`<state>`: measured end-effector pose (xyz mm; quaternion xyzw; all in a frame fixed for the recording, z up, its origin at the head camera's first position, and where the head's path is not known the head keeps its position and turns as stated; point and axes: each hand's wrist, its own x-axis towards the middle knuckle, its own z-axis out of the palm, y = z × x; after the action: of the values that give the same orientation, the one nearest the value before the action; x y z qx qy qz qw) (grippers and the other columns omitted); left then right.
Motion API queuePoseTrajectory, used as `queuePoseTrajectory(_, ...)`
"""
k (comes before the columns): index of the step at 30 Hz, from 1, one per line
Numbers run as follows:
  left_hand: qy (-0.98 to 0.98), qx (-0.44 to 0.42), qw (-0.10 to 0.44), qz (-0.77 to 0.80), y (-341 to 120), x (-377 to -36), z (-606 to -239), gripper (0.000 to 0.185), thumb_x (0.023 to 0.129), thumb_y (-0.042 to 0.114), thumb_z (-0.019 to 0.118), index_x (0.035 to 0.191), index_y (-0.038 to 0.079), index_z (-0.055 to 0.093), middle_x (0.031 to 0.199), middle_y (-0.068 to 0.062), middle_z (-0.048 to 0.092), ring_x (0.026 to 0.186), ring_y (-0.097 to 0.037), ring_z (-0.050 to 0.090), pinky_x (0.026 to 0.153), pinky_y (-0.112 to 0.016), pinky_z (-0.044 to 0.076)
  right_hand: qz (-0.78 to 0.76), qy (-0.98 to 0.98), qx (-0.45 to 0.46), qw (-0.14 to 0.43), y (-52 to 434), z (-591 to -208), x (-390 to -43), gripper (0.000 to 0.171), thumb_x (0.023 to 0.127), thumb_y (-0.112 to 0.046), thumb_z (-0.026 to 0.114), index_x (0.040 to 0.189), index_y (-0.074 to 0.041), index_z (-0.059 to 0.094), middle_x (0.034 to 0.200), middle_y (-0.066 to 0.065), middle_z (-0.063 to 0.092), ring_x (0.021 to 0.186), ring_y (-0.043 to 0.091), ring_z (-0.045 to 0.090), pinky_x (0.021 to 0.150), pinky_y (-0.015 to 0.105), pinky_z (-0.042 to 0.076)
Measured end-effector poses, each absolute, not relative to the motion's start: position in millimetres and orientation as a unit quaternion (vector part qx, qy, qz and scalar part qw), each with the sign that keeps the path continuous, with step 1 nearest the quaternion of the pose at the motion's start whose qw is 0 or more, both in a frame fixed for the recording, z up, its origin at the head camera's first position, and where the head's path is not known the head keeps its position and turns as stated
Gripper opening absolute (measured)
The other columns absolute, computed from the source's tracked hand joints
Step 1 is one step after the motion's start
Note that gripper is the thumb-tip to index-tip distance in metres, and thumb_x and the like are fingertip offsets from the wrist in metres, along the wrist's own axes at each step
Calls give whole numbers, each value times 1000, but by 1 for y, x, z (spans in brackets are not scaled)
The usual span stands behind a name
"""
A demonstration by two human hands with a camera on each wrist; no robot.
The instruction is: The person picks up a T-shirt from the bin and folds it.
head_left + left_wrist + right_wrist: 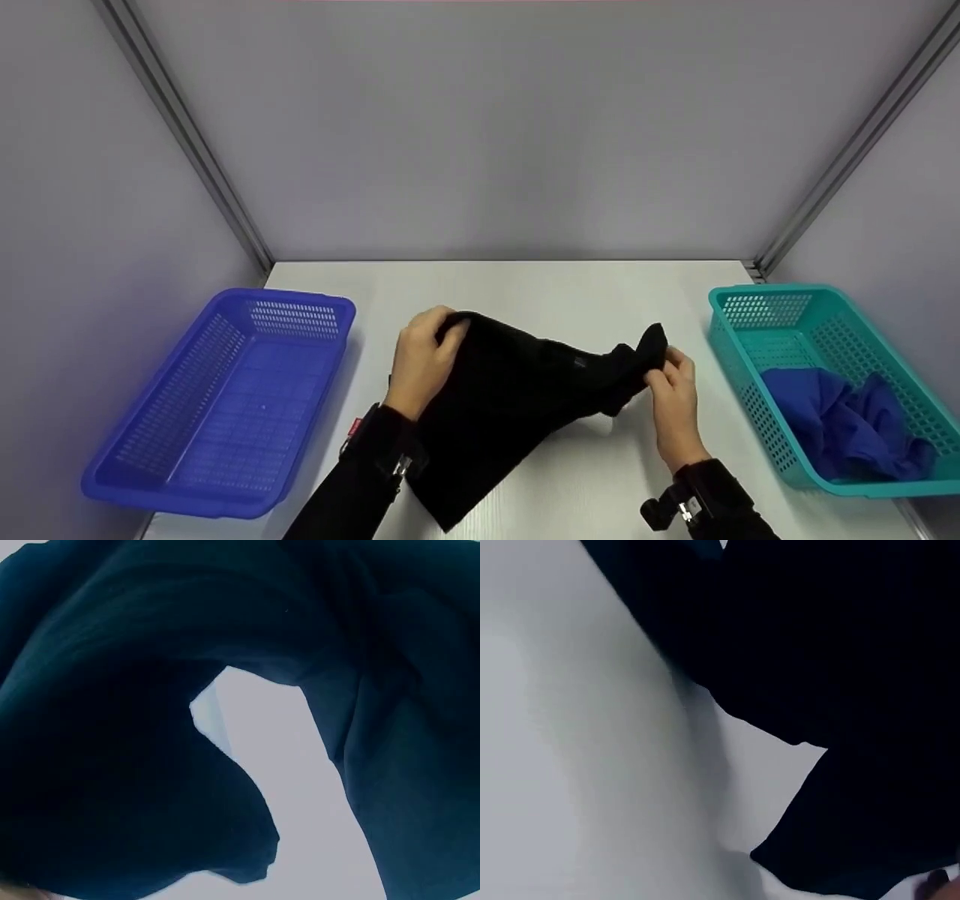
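a: what's in the hands?

b: one black soft cloth garment (510,390), stretched between them over the white flat table top (555,292). the left hand (424,360) has its fingers curled round the garment's upper left corner, gripping it. the right hand (671,394) pinches a bunched end of the same cloth between thumb and fingers, a tuft sticking up above the knuckles.

a: and where does the cloth sit?

b: middle of the table, between the two baskets. it sags from the left hand down toward the near edge, and its lower corner lies close to the left forearm in a black sleeve (360,480). whether the hanging part touches the table all along, i cannot tell.

a: what do the wrist cameras give?

b: mostly dark folds. the left wrist view is filled by the garment (112,787) with a pale gap in the middle. the right wrist view shows the cloth (840,667) above the pale table surface (570,765).

a: anything else around?

b: a blue perforated plastic basket (217,397) at the left edge of the table, well apart from the left hand. a teal perforated plastic basket (772,330) at the right, near the right hand, with a crumpled blue cloth (840,427) lying inside it. grey panel walls (480,127) stand behind.
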<state>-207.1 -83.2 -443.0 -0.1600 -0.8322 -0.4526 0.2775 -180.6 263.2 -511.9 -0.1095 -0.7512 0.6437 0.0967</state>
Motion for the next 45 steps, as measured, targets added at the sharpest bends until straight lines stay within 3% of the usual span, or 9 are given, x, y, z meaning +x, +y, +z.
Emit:
queuePoseTrajectory(4,-832,-129,243,-481,-89,-209,-443,3,97,6,67,95,5,69,93,-5,69,94,-24,63,85,-43,51,581,-801,10,140,268,-513,-177,45,98,2,42,137,3,64,167,7,33,160,20,11,128,36,6)
queuePoseTrajectory(9,-807,-100,166,-558,-95,-209,-442,9,100,6,61,107,7,66,92,-3,69,86,-18,62,81,-36,50,534,-809,134,207,270,-516,-176,59,93,12,46,148,-6,57,163,14,38,160,21,9,128,40,-3)
queuePoseTrajectory(12,-806,-85,148,-567,-96,-209,-440,8,103,14,62,106,7,66,89,-2,67,79,-16,57,76,-32,47,554,-795,131,208,270,-514,-175,51,92,15,47,138,1,64,158,12,47,158,17,19,128,34,5)
queuePoseTrajectory(15,-810,-76,151,-561,-95,-210,-440,13,104,20,65,99,8,67,89,-1,68,79,-15,57,75,-31,46,572,-800,43,179,267,-509,-172,29,97,6,51,111,-1,76,126,2,72,130,8,54,112,23,36)
queuePoseTrajectory(19,-813,-68,154,-557,-95,-212,-439,18,103,22,66,93,8,67,86,-1,66,78,-16,56,75,-31,46,564,-812,-80,125,262,-503,-172,20,103,-15,59,86,-5,61,87,-1,59,85,13,48,75,24,40)
queuePoseTrajectory(28,-806,-92,154,-565,-93,-213,-431,18,105,23,63,97,7,67,84,1,61,77,-15,54,73,-29,45,519,-851,-83,1,263,-493,-188,31,109,-27,53,115,1,63,145,23,40,138,39,39,110,49,35)
queuePoseTrajectory(35,-801,-135,237,-533,-93,-217,-417,14,105,19,64,100,6,67,93,-1,70,85,-15,64,82,-33,51,734,-670,-75,-85,257,-481,-206,22,113,-18,45,107,2,53,81,11,68,82,32,75,92,43,58)
queuePoseTrajectory(40,-827,-155,218,-494,-96,-217,-414,19,100,26,71,102,8,65,94,-4,73,85,-18,67,83,-41,53,854,-500,-60,-133,250,-469,-214,36,116,-23,32,149,-9,32,135,28,61,128,45,60,107,57,47)
queuePoseTrajectory(45,-906,-155,-9,-394,-94,-210,-423,71,75,49,92,133,19,64,112,-12,75,99,-25,70,92,-47,54,899,-414,-35,-137,236,-458,-222,45,116,-26,28,160,-17,23,165,25,29,154,44,26,119,67,23)
